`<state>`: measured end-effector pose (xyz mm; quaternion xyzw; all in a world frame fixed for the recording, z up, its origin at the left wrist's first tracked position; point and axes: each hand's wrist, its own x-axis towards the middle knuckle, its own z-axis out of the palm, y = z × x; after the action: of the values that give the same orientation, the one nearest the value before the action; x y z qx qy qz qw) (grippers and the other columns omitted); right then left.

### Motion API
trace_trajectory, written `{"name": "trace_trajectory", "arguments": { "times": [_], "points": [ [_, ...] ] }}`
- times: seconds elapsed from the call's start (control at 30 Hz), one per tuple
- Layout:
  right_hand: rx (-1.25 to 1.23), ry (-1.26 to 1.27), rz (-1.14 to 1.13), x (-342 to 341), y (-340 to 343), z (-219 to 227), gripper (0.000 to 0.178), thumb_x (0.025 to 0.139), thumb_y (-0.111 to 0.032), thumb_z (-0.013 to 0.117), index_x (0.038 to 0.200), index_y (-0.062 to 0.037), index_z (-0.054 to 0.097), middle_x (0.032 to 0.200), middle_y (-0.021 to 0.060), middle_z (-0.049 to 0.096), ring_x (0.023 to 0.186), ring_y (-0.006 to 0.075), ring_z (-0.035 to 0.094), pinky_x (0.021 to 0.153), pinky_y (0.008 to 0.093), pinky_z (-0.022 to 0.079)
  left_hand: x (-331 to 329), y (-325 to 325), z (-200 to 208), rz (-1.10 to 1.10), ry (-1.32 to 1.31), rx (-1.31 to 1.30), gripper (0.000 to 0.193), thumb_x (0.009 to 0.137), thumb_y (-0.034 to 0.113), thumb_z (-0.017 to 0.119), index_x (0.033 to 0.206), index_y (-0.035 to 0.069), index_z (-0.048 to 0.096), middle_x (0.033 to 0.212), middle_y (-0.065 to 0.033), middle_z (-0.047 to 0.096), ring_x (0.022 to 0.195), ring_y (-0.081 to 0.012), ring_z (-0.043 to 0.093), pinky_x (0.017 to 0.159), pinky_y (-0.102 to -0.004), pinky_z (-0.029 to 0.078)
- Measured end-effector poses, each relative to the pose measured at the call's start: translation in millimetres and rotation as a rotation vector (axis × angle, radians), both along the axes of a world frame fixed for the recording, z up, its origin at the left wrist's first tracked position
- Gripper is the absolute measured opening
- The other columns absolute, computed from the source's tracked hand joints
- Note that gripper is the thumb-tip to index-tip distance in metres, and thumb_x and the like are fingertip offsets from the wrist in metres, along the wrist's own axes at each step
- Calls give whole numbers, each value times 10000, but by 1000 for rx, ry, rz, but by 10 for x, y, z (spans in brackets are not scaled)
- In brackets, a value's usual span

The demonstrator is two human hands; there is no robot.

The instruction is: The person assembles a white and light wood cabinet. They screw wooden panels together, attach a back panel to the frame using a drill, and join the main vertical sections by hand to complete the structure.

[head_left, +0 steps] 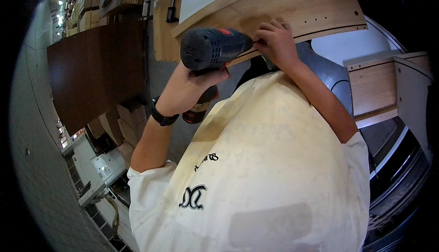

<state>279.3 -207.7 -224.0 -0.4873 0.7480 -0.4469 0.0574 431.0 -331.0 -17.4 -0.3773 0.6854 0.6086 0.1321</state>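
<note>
Wrapping its fingers round the black drill (212,46), the left hand (194,85) holds it where it hides part of the wooden panel (320,7). The right hand (278,44) bunches its fingers at the drill's tip; what they pinch, I cannot tell. A brown board (98,73) fills the left.

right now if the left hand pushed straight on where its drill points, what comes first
Probably the right hand, right at the nose of the drill; the wooden panel is close too, and depth is unclear.
</note>
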Motion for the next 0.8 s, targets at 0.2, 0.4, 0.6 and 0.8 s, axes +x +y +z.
{"name": "trace_trajectory", "arguments": {
  "times": [0.2,0.4,0.6,0.8],
  "points": [
    [40,-12,3,3,7,9,174,686,-192,780,803,-121,672,861,-15,612,911,216,566,892,393,388,-33,-3,20,-3,-65,-31,285,861,77,723,1127,50,624,933,-32,660,686,-109,625,570,-266,545],
    [57,-26,16,-6,17,21,168,700,-201,777,814,-123,681,872,-13,615,919,218,567,903,394,387,-42,-24,14,-25,-76,-31,268,872,89,718,1117,47,620,933,-35,663,685,-107,627,558,-267,541],
    [40,0,-4,7,22,15,170,704,-202,775,819,-122,679,872,-8,613,924,222,568,906,404,392,-104,46,66,-28,-88,-85,223,836,94,722,1035,35,644,877,-56,690,613,-143,633,536,-296,521],
    [71,-18,14,4,25,-7,226,756,-339,745,820,-130,691,910,8,621,978,237,571,938,451,394,-154,31,104,-61,-140,-73,239,890,109,695,1107,49,616,903,-31,660,680,-102,613,543,-267,532]
  ]
}}
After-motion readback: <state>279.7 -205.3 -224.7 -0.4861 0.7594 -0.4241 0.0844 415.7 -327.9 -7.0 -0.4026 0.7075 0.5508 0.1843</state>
